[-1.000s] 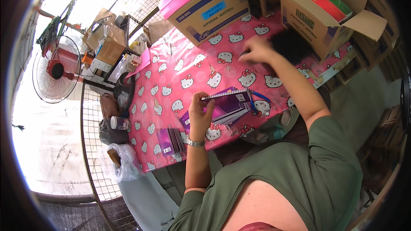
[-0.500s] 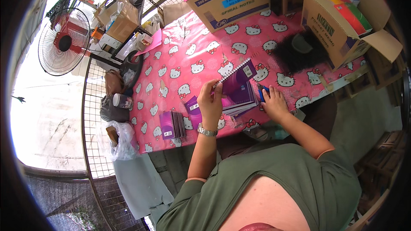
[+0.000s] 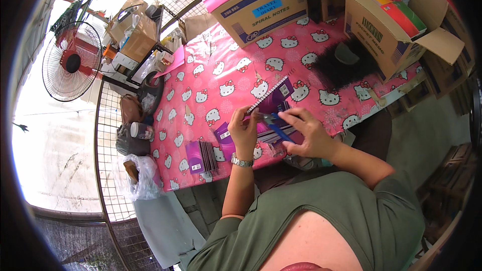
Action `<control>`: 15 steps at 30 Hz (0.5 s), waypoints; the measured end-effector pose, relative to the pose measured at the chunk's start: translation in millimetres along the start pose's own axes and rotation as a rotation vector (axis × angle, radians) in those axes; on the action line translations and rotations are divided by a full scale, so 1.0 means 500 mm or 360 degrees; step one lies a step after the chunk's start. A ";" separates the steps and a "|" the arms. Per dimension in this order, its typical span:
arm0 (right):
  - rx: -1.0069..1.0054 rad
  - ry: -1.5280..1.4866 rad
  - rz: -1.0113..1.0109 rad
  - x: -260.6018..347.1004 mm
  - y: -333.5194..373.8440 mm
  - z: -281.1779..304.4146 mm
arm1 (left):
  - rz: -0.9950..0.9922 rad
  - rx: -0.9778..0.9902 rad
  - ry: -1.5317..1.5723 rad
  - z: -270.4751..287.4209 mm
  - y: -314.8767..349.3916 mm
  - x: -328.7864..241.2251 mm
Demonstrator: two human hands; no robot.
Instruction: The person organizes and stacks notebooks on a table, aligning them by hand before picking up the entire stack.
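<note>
The near edge of the pink patterned tablecloth [image 3: 168,143] slants from near left up toward the right, with the person's torso close against its middle. Near left, a row of small purple spiral pads [image 3: 195,157] lies just inside that edge, their dark coils facing right. A plastic bag [image 3: 143,176] and a jar [image 3: 142,131] bound the left side, beside the cloth's border. At the middle, close to the near edge, a pile of purple notebooks [image 3: 224,138] lies partly under both hands. Above it, the left hand [image 3: 243,130] pinches the near end of a raised purple notebook [image 3: 276,95] between thumb and fingers; the notebook tilts up toward far right, its spiral along the upper left side. The right hand [image 3: 311,135] grips blue-handled pliers [image 3: 279,129] between thumb and fingers, the tool's head pointing left at the coil's near end, beside the left fingertips; whether it touches the wire I cannot tell. Patterned cloth extends left of the hands and beyond the notebook, giving more width there than the narrow strip on the near side. Farther right, a mass of black coils [image 3: 326,72] crowds an open carton [image 3: 374,35] at the right edge, while a closed carton [image 3: 263,12] borders the far side.
</note>
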State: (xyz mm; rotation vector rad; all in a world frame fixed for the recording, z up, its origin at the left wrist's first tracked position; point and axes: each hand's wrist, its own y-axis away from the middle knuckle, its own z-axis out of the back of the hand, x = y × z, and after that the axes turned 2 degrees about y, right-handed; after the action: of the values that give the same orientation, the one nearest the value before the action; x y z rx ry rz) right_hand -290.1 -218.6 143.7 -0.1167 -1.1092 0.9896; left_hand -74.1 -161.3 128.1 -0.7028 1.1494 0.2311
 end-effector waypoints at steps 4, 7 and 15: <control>0.0021 0.0140 0.0106 0.014 -0.024 -0.015 | -0.0098 0.0010 -0.0134 0.004 0.003 -0.003; 0.0089 0.0157 0.0072 0.018 -0.024 -0.015 | -0.0137 -0.0074 -0.0111 0.001 0.007 -0.002; 0.0467 -0.1663 -0.0817 -0.002 -0.016 -0.023 | -0.0650 -0.0310 -0.0721 0.049 -0.002 -0.026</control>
State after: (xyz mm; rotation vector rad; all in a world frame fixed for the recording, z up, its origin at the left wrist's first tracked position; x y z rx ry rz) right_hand -276.3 -219.7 141.6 0.9808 -1.7810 0.7088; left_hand -60.3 -144.6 145.7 -0.9819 0.5404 0.1448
